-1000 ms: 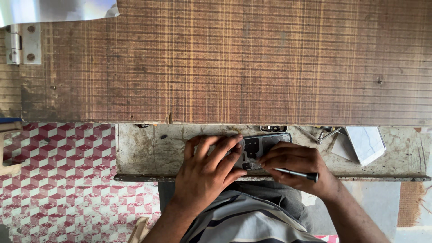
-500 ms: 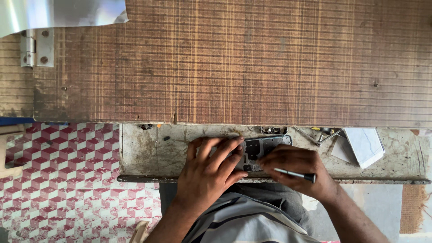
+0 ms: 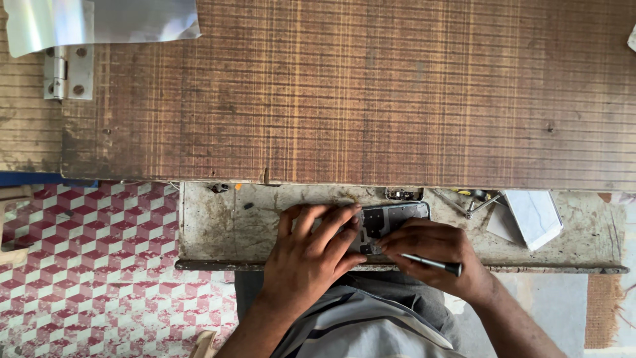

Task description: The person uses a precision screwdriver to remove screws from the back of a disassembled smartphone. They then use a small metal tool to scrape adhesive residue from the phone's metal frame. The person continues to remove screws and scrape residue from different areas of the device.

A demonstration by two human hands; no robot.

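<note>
left hand (image 3: 311, 255): flat, fingers spread, pressing phone frame (image 3: 391, 222) on table (image 3: 218, 229) | right hand (image 3: 434, 255): grip closed on screwdriver (image 3: 430, 264), frame's 6 o'clock | paper (image 3: 533, 217): 3 o'clock

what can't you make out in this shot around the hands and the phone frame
Head view only:
- Phone frame: left part hidden under the left hand.
- Tool: tip hidden by the right hand; its type is unclear.
- Small parts at the board's edge: too small to identify.
- White paper: far side tucked under the board.

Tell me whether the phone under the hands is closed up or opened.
Opened. The phone lies flat on the worn shelf with bare metal frame and cut-outs showing; the left hand steadies it, the right hand holds a thin tool.
</note>
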